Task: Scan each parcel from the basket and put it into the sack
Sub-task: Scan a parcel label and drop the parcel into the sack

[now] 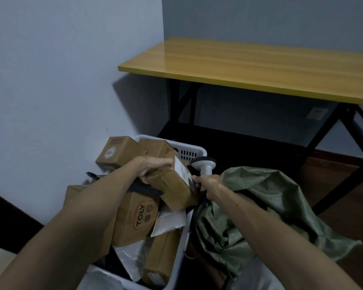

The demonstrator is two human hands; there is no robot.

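Note:
My left hand (pixel 150 167) grips a brown cardboard parcel (pixel 174 190) and holds it tilted above the white basket (pixel 192 150). A white shipping label (pixel 181 167) on the parcel faces right. My right hand (pixel 208 183) grips the handle of a white handheld scanner (pixel 203 164), whose head sits right beside the label. The green woven sack (pixel 260 210) lies crumpled on the floor just right of the basket, beneath my right forearm.
The basket holds several more cardboard boxes, one marked TOLY (pixel 138 218), and white plastic mailers (pixel 170 220). A yellow-topped table (pixel 260 68) with black legs stands behind. A pale wall (pixel 61 80) closes off the left side.

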